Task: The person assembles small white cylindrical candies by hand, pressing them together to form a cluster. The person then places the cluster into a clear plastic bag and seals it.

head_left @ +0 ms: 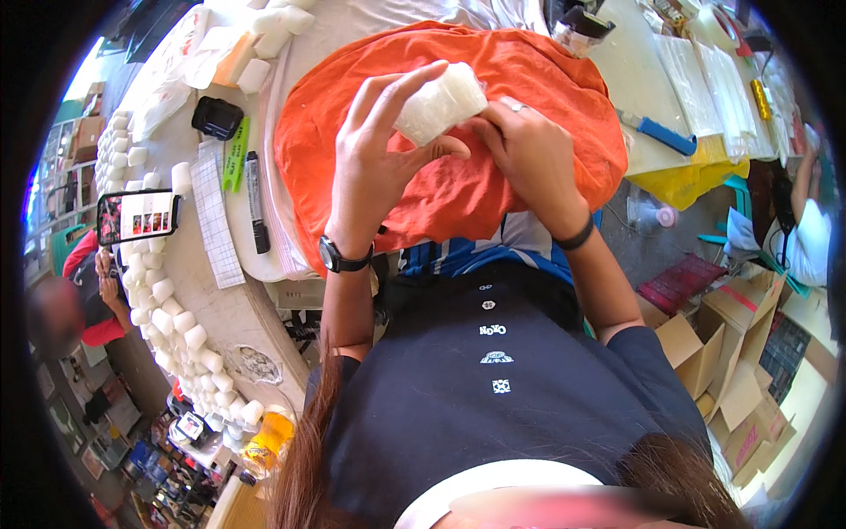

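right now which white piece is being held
The white piece between the left hand and right hand, above the orange cloth; the other white pieces sit at the left, away from both hands.

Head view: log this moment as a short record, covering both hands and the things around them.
Piece: white cylinder, raised between both hands
Left hand: fingers along its upper left side, thumb below
Right hand: fingertips at its right end; exact contact unclear
Beneath: orange cloth
Left side: smartphone with lit screen, black marker, gridded ruler, many similar white pieces
Right side: blue-handled tool
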`<state>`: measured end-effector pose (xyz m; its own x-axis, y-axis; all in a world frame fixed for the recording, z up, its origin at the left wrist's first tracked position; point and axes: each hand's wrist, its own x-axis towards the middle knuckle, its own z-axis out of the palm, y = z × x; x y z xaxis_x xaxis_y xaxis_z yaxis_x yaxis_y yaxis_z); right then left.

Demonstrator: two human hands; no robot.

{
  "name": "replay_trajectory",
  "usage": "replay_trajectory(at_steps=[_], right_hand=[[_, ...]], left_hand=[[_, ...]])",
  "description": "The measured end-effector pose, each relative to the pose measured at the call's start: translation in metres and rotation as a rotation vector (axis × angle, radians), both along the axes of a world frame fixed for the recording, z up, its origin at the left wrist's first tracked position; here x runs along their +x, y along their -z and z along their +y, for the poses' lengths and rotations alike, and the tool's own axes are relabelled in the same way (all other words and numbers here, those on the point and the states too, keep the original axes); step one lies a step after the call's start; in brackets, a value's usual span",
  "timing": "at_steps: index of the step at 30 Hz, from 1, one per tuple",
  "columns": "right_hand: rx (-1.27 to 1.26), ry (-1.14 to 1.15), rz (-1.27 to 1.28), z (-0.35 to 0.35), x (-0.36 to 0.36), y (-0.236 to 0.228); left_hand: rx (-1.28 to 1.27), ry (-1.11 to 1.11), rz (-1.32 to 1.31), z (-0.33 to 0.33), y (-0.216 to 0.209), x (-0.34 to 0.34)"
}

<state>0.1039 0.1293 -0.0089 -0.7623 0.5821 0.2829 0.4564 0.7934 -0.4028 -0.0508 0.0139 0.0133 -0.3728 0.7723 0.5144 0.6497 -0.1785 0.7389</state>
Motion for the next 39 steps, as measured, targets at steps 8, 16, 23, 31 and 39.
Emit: replay_trajectory(at_steps=[8, 16, 23, 31, 39], right_hand=[[-0.413, 0.448, 0.846, 0.106, 0.036, -0.017], [-0.751, 0.304, 0.964, 0.146, 0.003, -0.01], [-0.511, 0.25, 0.995, 0.086, 0.012, 0.0], [-0.414, 0.318, 0.42, 0.121, 0.044, 0.001], [-0.748, -0.093, 0.618, 0.04, 0.027, -0.047]], left_hand=[[-0.061, -0.013, 0.09, -0.006, -0.005, 0.013], [-0.155, -0.107, 0.297, -0.002, -0.007, 0.036], [-0.01, -0.065, 0.171, 0.013, 0.005, 0.029], [0.056, -0.223, 0.147, 0.033, 0.004, 0.033], [0.16, -0.22, -0.049, 0.039, 0.022, 0.041]])
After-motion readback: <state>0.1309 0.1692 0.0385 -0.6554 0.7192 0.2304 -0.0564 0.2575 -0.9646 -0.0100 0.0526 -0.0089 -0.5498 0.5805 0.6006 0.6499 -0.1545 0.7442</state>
